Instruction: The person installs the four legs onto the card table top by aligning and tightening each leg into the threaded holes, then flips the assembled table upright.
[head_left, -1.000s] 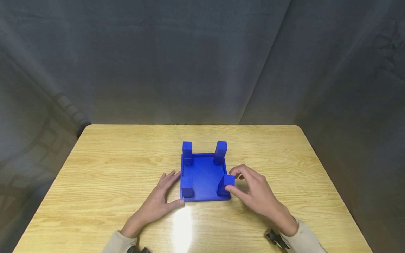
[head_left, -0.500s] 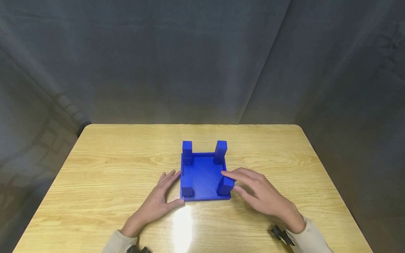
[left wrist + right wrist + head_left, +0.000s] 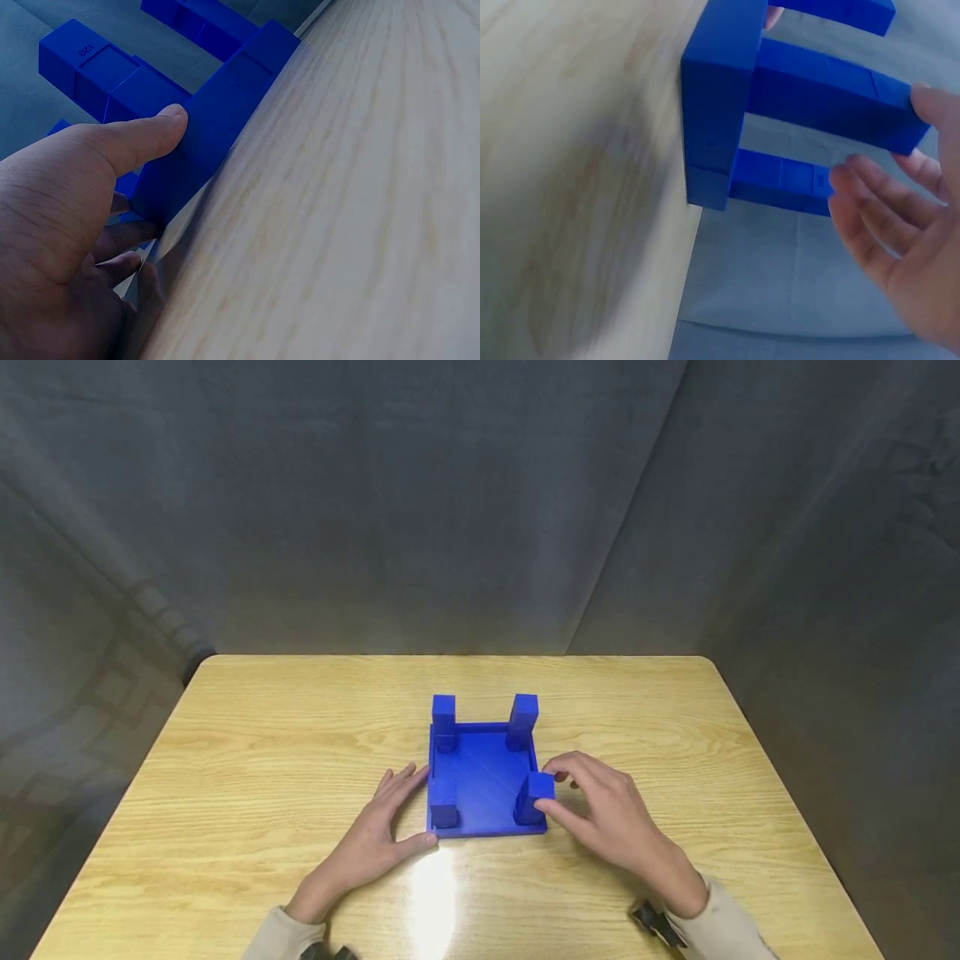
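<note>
A square blue tray-like base [image 3: 483,777] with low walls lies on the table, several square blue legs rising from its corners. My right hand [image 3: 611,814] pinches the top of the front-right leg [image 3: 529,803] between thumb and forefinger; the other fingers bend loosely behind. In the right wrist view this leg [image 3: 829,94] meets the base at its lower end. My left hand [image 3: 367,843] rests at the front-left corner, fairly straight fingers along the left wall and thumb [image 3: 154,139] against the front wall. Close by stands the front-left leg [image 3: 90,64], marked "120".
The back-left leg [image 3: 444,722] and back-right leg [image 3: 522,722] stand upright at the far corners. The wood-grain table [image 3: 285,727] reaches back to a dark grey curtain [image 3: 412,527]. Each wrist wears a black strapped device [image 3: 652,922].
My right hand's fingers loosened half a second ago, forefinger stretched past the leg top, and now pinch it again. The front-right leg's top has shifted slightly. My left hand keeps still.
</note>
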Motion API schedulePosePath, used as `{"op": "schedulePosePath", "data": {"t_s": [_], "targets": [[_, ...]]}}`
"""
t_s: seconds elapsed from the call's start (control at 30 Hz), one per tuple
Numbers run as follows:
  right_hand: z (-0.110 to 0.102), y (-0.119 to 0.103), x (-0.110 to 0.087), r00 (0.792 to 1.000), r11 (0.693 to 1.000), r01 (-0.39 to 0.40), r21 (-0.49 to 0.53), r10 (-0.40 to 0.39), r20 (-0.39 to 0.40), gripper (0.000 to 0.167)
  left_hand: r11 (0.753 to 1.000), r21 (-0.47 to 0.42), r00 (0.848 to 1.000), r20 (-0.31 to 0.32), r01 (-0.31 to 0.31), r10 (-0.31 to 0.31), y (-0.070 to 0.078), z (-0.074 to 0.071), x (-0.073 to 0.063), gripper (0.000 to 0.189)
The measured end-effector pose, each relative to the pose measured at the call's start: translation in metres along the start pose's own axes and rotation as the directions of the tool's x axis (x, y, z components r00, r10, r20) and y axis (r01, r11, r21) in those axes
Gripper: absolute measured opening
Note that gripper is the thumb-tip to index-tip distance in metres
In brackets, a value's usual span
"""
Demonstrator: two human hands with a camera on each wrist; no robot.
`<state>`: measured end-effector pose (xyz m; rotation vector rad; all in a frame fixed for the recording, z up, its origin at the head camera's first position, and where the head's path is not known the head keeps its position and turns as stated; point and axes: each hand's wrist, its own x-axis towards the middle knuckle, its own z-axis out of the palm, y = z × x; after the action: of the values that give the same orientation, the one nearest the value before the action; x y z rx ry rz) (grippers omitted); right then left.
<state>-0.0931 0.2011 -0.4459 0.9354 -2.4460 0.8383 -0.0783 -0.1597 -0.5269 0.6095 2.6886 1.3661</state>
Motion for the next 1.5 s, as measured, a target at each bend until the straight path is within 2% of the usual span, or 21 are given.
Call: {"op": "schedulePosePath", "data": {"t_s": [0.13,0.3,0.37,0.5,0.67,0.77,0.97,1.17,1.5], "targets": [[0.002,-0.001,-0.001,1.0,0.999,-0.014,-0.042,0.013,-0.009,0.055,1.0,0.002,1.0,-0.001,0.0,0.0,0.0,0.0,0.0,0.096],[-0.003,-0.001,-0.002,0.997,0.998,-0.056,-0.022,0.057,0.06,0.053,1.0,0.003,1.0,0.003,0.006,-0.006,0.0,0.0,0.0,0.096],[-0.006,0.0,-0.002,0.994,0.999,-0.049,0.005,0.048,0.102,0.05,1.0,0.003,1.0,0.003,0.007,-0.007,-0.001,0.001,0.0,0.097],[-0.012,0.002,-0.002,0.982,0.998,-0.007,0.064,-0.005,0.187,0.056,1.0,0.004,1.0,0.002,0.009,-0.009,-0.001,0.001,0.0,0.097],[-0.013,0.004,-0.002,0.975,0.995,0.029,0.098,-0.05,0.216,0.052,1.0,0.0,1.0,0.0,0.002,-0.002,-0.001,0.001,0.0,0.097],[-0.011,0.006,-0.002,0.982,0.994,0.048,0.101,-0.065,0.176,0.047,1.0,-0.001,1.0,-0.005,-0.007,0.007,-0.001,0.001,0.0,0.096],[-0.005,0.003,-0.001,0.996,0.998,0.001,0.066,-0.007,0.09,0.028,1.0,-0.005,1.0,-0.009,-0.014,0.014,-0.001,0.0,0.0,0.096],[0.003,-0.002,-0.002,0.999,0.999,-0.032,0.022,0.032,0.017,0.044,1.0,-0.001,1.0,-0.006,-0.005,0.005,-0.001,0.0,0.0,0.096],[0.007,-0.004,-0.002,0.999,0.999,-0.024,0.025,0.025,-0.037,0.047,1.0,-0.015,1.0,0.0,0.007,-0.007,-0.001,0.001,0.0,0.096]]}}
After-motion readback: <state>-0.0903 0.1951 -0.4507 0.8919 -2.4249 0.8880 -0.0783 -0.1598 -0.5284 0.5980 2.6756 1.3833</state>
